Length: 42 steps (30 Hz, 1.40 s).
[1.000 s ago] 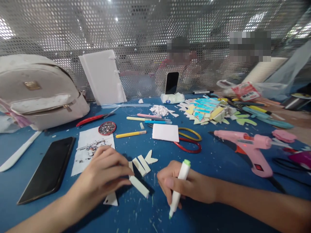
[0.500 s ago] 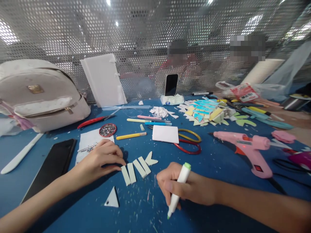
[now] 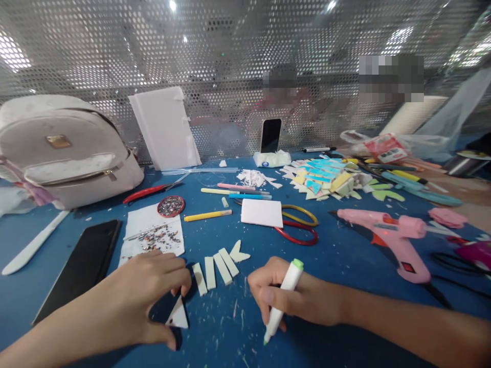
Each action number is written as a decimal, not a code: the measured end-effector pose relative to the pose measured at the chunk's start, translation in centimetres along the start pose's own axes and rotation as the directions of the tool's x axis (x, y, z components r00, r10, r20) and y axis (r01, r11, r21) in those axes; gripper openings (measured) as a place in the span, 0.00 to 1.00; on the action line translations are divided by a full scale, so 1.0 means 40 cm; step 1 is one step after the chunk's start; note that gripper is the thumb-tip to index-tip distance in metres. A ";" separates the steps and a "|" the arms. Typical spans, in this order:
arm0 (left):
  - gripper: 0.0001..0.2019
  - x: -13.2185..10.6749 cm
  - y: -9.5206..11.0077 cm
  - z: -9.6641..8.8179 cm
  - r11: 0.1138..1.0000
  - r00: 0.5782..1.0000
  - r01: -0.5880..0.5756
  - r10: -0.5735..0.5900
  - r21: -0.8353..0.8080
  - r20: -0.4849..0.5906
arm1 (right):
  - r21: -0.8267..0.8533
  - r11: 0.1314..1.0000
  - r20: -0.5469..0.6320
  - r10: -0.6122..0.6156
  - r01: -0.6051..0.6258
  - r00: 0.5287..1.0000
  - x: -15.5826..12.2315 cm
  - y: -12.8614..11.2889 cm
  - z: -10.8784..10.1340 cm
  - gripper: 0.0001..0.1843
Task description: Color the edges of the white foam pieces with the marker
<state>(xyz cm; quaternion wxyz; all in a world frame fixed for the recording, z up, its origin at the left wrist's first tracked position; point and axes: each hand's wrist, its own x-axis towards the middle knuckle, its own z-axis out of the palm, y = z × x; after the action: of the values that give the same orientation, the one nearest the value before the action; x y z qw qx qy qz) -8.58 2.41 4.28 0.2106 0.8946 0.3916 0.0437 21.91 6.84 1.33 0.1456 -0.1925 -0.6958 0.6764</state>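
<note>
My right hand (image 3: 284,294) grips a white marker (image 3: 284,296) with a green end, its green tip pointing down close to the blue table (image 3: 218,337). Thumb and fingers spread apart, my left hand (image 3: 153,299) is around a small white triangle (image 3: 178,314) with a dark dot; whether it touches the piece I cannot tell. Just right of the left fingers, several pale green strips (image 3: 210,273) lie in a slanting row. A notched, tail-like pale green piece (image 3: 240,252) ends that row.
Pink glue gun (image 3: 383,227) lies at right, scissors (image 3: 301,232) under a white card (image 3: 262,212) in the middle. Beyond are cut scraps (image 3: 326,176) and a propped phone (image 3: 270,135). Left are a dark phone (image 3: 79,268), tissue (image 3: 132,225), bead dish (image 3: 171,206) and backpack (image 3: 65,153).
My left hand has left the end of the strips and come down, opening around the white triangle. The leftmost strips have shifted slightly. My right hand has stayed put with the marker.
</note>
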 end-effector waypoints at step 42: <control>0.15 0.045 0.124 0.161 0.812 0.733 -0.267 0.520 0.518 -0.438 | -0.377 0.911 0.005 -0.178 0.167 0.984 -0.005 -0.025 0.013 0.12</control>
<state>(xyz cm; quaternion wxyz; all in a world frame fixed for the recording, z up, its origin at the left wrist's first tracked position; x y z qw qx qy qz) -2.38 -1.52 0.32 -0.1266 0.9279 0.2313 0.2634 21.79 6.26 2.31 0.1753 -0.1646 -0.8246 0.5121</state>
